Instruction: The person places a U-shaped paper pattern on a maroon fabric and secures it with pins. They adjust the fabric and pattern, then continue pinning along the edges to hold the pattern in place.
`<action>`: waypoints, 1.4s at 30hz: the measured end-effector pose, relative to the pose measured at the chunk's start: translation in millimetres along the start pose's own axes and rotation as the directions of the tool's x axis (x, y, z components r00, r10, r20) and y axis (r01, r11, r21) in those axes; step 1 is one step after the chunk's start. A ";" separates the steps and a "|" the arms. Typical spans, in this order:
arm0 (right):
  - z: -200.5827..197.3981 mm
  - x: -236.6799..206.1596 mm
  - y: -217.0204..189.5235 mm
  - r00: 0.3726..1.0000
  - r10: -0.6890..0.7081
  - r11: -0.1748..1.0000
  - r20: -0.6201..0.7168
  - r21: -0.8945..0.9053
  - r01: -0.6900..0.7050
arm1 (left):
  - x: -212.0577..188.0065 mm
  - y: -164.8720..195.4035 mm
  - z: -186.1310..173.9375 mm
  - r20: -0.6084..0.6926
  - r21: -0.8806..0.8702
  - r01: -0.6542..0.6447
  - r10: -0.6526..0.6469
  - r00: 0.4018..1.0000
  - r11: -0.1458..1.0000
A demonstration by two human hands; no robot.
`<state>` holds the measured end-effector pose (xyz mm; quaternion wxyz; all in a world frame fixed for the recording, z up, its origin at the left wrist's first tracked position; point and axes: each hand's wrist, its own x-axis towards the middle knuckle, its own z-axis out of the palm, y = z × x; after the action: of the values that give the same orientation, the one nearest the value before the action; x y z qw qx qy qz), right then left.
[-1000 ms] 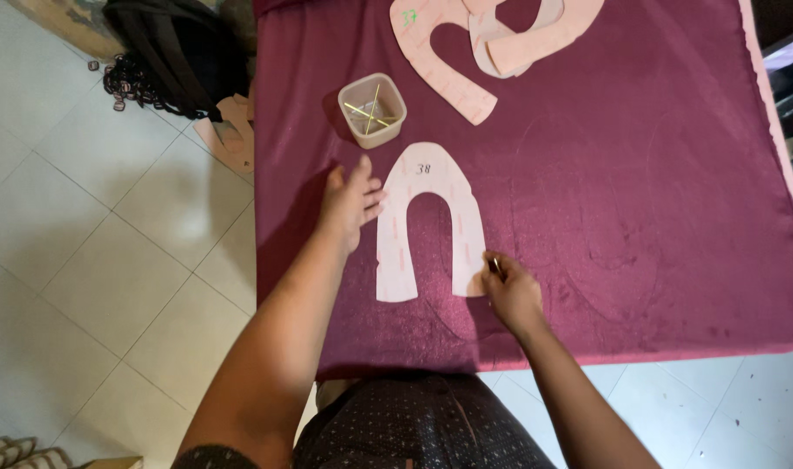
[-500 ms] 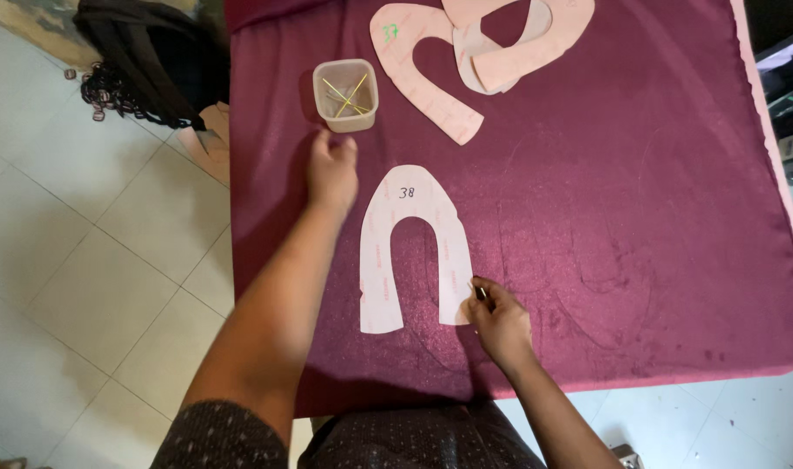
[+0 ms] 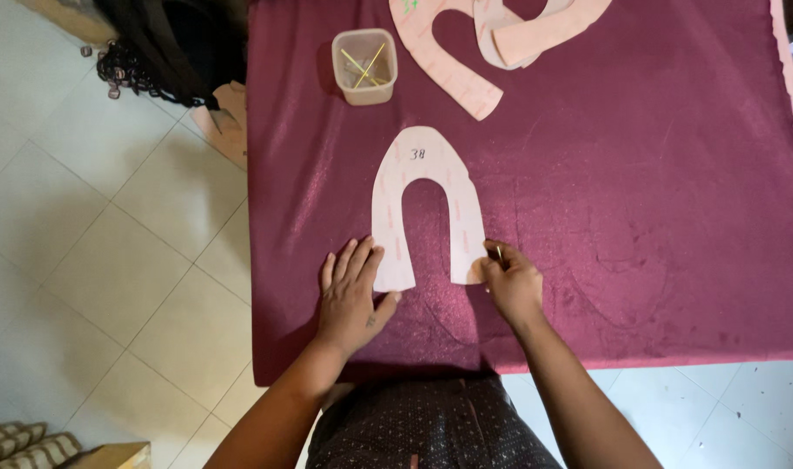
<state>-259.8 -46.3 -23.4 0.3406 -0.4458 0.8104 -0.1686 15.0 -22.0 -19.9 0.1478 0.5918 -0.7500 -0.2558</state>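
Observation:
A pale pink horseshoe-shaped paper pattern [image 3: 427, 204] lies flat on the maroon cloth [image 3: 640, 200], its open end toward me. My left hand [image 3: 351, 293] rests flat on the cloth with fingers spread, fingertips touching the pattern's left leg end. At the right leg end, my right hand [image 3: 511, 280] is closed around a thin pin-like object [image 3: 499, 253] whose tip is pressed against the pattern.
A small clear square cup [image 3: 364, 65] holding several thin sticks stands on the cloth beyond the pattern. More pink pattern pieces [image 3: 492, 39] lie at the far edge. Tiled floor [image 3: 110, 260] is to the left, with dark items [image 3: 166, 48] at upper left.
My left hand has drawn back from near the cup to the pattern's left leg end. My right hand has stayed at the right leg end.

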 end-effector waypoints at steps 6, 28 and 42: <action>0.1 -2.9 -7.1 1.000 0.012 1.000 0.017 -0.020 -0.012 | -1.6 -4.7 11.1 -0.020 0.001 0.063 -0.063 0.998 0.998; 4.5 -7.6 -23.6 1.000 -0.002 0.995 -0.012 -0.098 0.001 | -5.5 -5.6 7.9 -0.074 -0.020 0.041 -0.042 0.996 0.999; 4.3 -11.4 -20.2 0.989 -0.138 0.986 -0.059 -0.106 0.131 | -3.3 -3.7 6.7 -0.013 0.019 0.081 -0.080 0.997 0.997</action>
<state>-240.4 -47.6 -10.2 0.2783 -0.5105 0.7968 -0.1643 15.2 -18.0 -27.3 0.1362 0.6245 -0.7271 -0.2505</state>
